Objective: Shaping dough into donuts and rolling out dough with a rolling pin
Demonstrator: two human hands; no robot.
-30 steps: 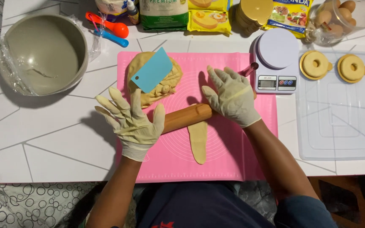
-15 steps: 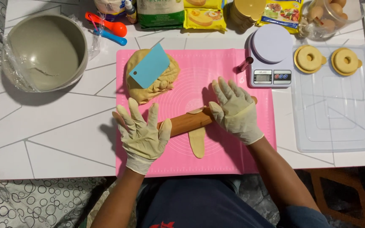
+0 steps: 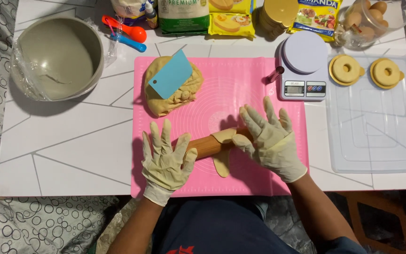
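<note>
Meanwhile the wooden rolling pin (image 3: 207, 145) had come nearer the body than a second before, and the dough strip (image 3: 222, 155) now curled over it, thinner, on the pink mat (image 3: 240, 84). The left hand (image 3: 165, 160) and right hand (image 3: 271, 141), both gloved, lay flat and spread wide on the pin's ends, gripping nothing. Both palms hid those ends; the strip's middle passed under the pin, unseen.

Getting bright, even light from overhead, throwing soft shadows left of the bowl (image 3: 57, 56) and under both gloved hands (slight motion blur at the fingertips). Showing mild glare on the clear tray (image 3: 377, 141); staying sharp elsewhere.
</note>
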